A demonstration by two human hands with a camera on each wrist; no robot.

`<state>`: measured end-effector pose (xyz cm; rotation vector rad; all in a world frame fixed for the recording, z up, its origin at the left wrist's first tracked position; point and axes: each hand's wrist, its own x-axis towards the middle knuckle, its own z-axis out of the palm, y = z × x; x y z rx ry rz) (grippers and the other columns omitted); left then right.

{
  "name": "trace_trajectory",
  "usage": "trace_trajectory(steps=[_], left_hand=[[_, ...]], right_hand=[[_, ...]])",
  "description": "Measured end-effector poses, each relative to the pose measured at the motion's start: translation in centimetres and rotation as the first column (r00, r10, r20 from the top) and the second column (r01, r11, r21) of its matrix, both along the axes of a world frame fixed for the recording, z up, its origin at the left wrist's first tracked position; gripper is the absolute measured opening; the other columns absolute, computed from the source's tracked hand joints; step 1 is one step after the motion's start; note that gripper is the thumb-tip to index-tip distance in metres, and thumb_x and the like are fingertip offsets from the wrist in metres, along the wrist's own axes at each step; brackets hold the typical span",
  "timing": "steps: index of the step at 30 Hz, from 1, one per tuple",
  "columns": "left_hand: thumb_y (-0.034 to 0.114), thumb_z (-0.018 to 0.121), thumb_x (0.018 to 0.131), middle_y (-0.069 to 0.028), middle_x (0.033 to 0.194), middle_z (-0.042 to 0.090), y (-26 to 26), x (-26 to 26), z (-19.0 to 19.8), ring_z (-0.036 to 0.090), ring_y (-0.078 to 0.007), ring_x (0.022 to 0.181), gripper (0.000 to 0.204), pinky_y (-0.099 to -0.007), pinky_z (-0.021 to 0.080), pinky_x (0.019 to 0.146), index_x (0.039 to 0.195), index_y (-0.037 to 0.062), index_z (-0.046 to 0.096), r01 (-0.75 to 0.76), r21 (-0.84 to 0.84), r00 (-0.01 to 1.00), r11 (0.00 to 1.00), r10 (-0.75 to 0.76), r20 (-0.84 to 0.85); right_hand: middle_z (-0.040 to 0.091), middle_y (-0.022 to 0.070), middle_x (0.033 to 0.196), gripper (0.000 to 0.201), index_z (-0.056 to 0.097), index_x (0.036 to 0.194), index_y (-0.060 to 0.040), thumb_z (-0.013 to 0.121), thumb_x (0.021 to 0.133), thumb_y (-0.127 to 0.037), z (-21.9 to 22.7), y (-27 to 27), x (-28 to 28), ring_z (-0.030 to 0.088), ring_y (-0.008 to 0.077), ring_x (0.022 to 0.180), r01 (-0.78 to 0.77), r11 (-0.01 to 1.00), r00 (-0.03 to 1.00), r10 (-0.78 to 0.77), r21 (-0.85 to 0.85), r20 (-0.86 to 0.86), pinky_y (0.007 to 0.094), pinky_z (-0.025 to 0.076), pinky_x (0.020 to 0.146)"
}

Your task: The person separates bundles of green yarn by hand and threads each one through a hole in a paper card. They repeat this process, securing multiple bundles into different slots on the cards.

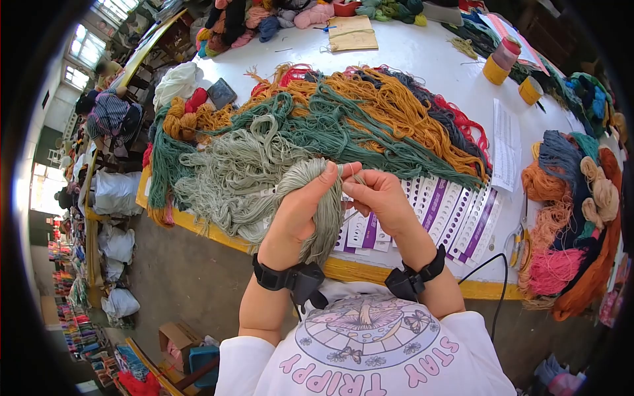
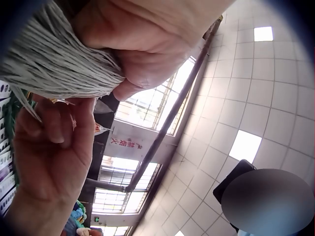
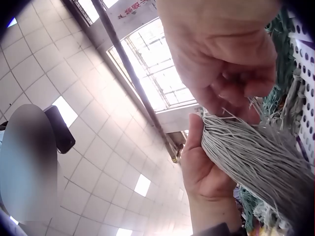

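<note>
A pale grey-green skein of yarn (image 1: 326,221) hangs over my left hand (image 1: 300,208), which grips its top with the thumb along the near side. My right hand (image 1: 383,198) meets it at the fingertips and pinches a few thin strands. Seen from the left wrist, the skein (image 2: 56,61) is a thick, smooth bundle, with the right hand (image 2: 51,152) curled just below it. In the right wrist view, loose strand ends stick out between the right fingers (image 3: 234,101). A heap of the same grey-green yarn (image 1: 224,171) lies left of my hands.
Green yarn (image 1: 370,135) and mustard yarn (image 1: 389,99) spread across the white table (image 1: 264,56). White-and-purple punched cards (image 1: 456,211) lie under and right of my hands. Scissors (image 1: 518,241) sit beside more skeins (image 1: 555,218). Yellow-banded jars (image 1: 500,63) stand farther back.
</note>
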<state>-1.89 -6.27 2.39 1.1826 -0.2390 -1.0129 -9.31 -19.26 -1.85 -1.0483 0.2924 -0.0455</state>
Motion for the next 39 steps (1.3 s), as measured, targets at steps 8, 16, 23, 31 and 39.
trace_trajectory(steps=[8, 16, 23, 31, 39], left_hand=[[0.035, 0.043, 0.09, -0.0084, 0.105, 0.057, 0.0, -0.1, 0.1, 0.056, -0.014, 0.091, 0.043, -0.0279, 0.046, 0.076, 0.111, -0.002, 0.053, -0.052, 0.003, 0.997, 0.999, 0.052, -0.052], [0.035, 0.047, 0.089, -0.0068, 0.096, 0.058, 0.4, 0.6, -0.4, 0.056, -0.0138, 0.085, 0.042, -0.0286, 0.048, 0.068, 0.107, -0.002, 0.055, -0.123, -0.01, 0.982, 0.992, 0.12, -0.149], [0.039, 0.039, 0.091, -0.0109, 0.104, 0.057, 0.2, 1.0, -0.8, 0.057, -0.017, 0.088, 0.048, -0.0303, 0.049, 0.076, 0.11, -0.0028, 0.052, -0.017, -0.053, 0.991, 0.998, 0.01, -0.136], [0.036, 0.047, 0.089, -0.0073, 0.095, 0.059, 0.0, 0.7, -0.6, 0.057, -0.012, 0.08, 0.043, -0.0238, 0.047, 0.068, 0.106, -0.0025, 0.057, -0.083, -0.024, 0.981, 0.996, 0.077, -0.179], [0.034, 0.046, 0.089, -0.0071, 0.098, 0.059, 0.1, 1.1, -0.9, 0.056, -0.0125, 0.085, 0.042, -0.0265, 0.047, 0.071, 0.108, -0.0029, 0.055, -0.089, -0.009, 0.991, 0.996, 0.087, -0.101]], right_hand=[[0.061, 0.0005, 0.076, 0.013, 0.062, 0.082, -0.0022, 0.062, 0.08, -0.015, 0.0, 0.1, -0.3, 0.048, 0.0015, 0.052, 0.032, 0.997, 0.997, -0.036, 0.064, 0.069, 0.0148, 0.036, 0.046], [0.062, 0.0032, 0.091, 0.022, 0.063, 0.092, -0.0044, 0.058, 0.083, -0.023, -0.4, -0.3, -0.2, 0.051, 0.003, 0.058, 0.039, 0.996, 0.998, -0.043, 0.077, 0.05, 0.017, 0.038, 0.048], [0.061, 0.0016, 0.082, 0.02, 0.062, 0.092, -0.0023, 0.062, 0.08, -0.017, 0.9, 0.1, -0.3, 0.056, 0.0065, 0.067, -0.021, 0.999, 1.0, 0.02, -0.044, -0.009, 0.0197, 0.045, 0.057], [0.061, 0.0011, 0.078, 0.013, 0.061, 0.086, -0.0042, 0.061, 0.08, -0.016, -0.1, 0.4, -0.2, 0.057, 0.0069, 0.062, 0.056, 0.998, 0.998, -0.055, -0.026, 0.044, 0.0177, 0.04, 0.05], [0.06, -0.001, 0.07, 0.016, 0.062, 0.089, -0.0041, 0.06, 0.081, -0.018, -0.6, -0.3, -0.1, 0.057, 0.0058, 0.058, 0.002, 1.0, 1.0, -0.002, -0.002, 0.007, 0.0156, 0.036, 0.042]])
